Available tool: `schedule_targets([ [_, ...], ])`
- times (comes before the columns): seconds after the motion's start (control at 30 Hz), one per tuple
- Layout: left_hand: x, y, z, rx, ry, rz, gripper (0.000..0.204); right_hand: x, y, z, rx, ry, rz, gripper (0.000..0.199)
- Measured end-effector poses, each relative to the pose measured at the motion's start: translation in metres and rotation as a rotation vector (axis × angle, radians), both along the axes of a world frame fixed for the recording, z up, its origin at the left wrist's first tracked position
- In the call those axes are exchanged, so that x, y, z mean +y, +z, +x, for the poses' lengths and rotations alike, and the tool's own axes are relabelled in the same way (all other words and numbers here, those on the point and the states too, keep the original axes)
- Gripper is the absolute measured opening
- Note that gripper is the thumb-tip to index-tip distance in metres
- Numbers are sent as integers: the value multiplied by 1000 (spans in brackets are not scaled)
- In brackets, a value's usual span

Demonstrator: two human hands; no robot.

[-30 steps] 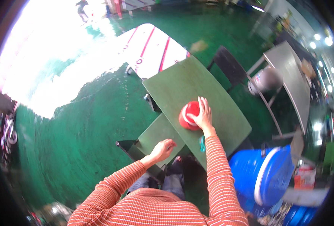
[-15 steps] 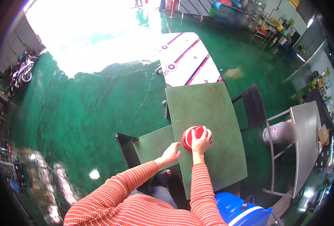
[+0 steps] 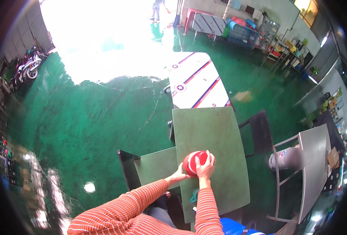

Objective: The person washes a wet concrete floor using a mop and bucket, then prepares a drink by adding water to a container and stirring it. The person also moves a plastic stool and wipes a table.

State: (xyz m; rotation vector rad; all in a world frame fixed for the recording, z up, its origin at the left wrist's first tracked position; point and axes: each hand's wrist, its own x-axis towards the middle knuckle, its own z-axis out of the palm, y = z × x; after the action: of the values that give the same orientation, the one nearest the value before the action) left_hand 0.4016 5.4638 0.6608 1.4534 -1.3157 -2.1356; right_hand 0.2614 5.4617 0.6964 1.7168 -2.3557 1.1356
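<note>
On the near left part of the green table (image 3: 216, 133) is a red rounded object (image 3: 190, 163) with a pale band, perhaps a jar or tub; its exact kind is hard to make out. My right hand (image 3: 205, 167) wraps round its right side and top, fingers curled over a red round part like a lid. My left hand (image 3: 177, 176) grips its lower left side, with the thumb near the front and the other fingers partly behind it. A teal looped item (image 3: 195, 196), like scissor handles, lies beside my right forearm.
A green bench (image 3: 155, 166) adjoins the table's left side. Beyond the table stands a white striped table (image 3: 200, 82). To the right are a dark chair (image 3: 259, 131), a grey table (image 3: 314, 168) and a white cylinder (image 3: 279, 159). A blue item (image 3: 232, 227) sits near my right elbow.
My left hand has closed in from the left and now holds the red object. My right hand stays on it. The view has tilted up, bringing the teal item into fuller sight.
</note>
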Motion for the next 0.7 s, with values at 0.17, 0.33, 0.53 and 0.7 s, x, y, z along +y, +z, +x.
schedule_targets([
  [0.17, 6, -16, 17, 208, -31, 330, 94, 4, 9, -3, -76, 18, -17, 48],
  [0.33, 12, -41, 31, 378, 554, 574, 68, 19, 68, 17, -96, 134, -48, 47],
  [0.53, 21, 40, 39, 773, 511, 645, 61, 34, 166, 41, -163, 107, -78, 45],
  [0.7, 48, 78, 58, 1000, 434, 679, 61, 52, 240, 98, 49, 274, -57, 41],
])
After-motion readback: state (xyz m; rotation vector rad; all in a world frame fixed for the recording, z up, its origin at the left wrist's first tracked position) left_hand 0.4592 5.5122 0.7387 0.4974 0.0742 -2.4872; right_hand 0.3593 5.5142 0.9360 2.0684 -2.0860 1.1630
